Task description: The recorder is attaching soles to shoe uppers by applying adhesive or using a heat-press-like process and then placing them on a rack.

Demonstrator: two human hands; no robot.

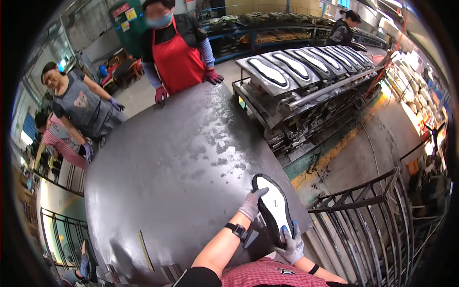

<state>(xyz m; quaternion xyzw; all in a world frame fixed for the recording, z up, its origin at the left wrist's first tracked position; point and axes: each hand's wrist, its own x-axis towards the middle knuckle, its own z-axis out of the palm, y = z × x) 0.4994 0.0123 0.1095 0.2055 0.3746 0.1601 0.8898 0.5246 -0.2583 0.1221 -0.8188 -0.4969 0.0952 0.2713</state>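
Steel table (pixel 167 158) bears the shoe sole (pixel 273 208); mould rack (pixel 306 71) beside.

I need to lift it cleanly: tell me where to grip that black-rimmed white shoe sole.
Probably grip the shoe sole across its narrow waist, from the long sides. It lies flat on the metal table, with the left hand and right hand already at its rim.

A shoe sole (pixel 273 209), white on its face with a black rim, lies lengthwise at the near right edge of the dark metal table, toe pointing far. It is tilted, its right side lifted off the surface.
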